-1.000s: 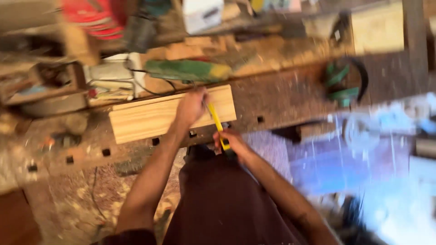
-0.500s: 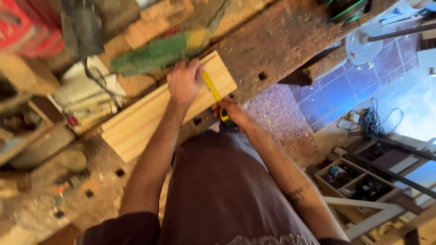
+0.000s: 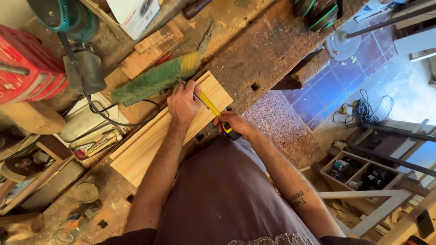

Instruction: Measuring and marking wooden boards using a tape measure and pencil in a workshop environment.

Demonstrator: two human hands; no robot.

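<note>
The left hand (image 3: 183,103) presses flat on the board (image 3: 150,140) and pins the yellow tape (image 3: 210,103) and a pencil (image 3: 193,94) there, while the right hand (image 3: 234,124) grips the tape case (image 3: 229,131) at the bench's (image 3: 254,59) near edge, with a green brush (image 3: 154,79) just behind the board.

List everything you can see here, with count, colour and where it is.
Board: one, pale wood, lying on the workbench.
Tape measure: one, yellow, stretched across the board's right end.
Brush: one, green and yellow bristles, behind the board.
Workbench: one, brown, dusty.
Case: one, red, far left.
Cable coil: one, dark, on the floor at right.
Crate: one, wooden, on the floor at lower right.
Left hand: pressing tape onto board.
Right hand: gripping tape measure case at the board's near edge.
</note>
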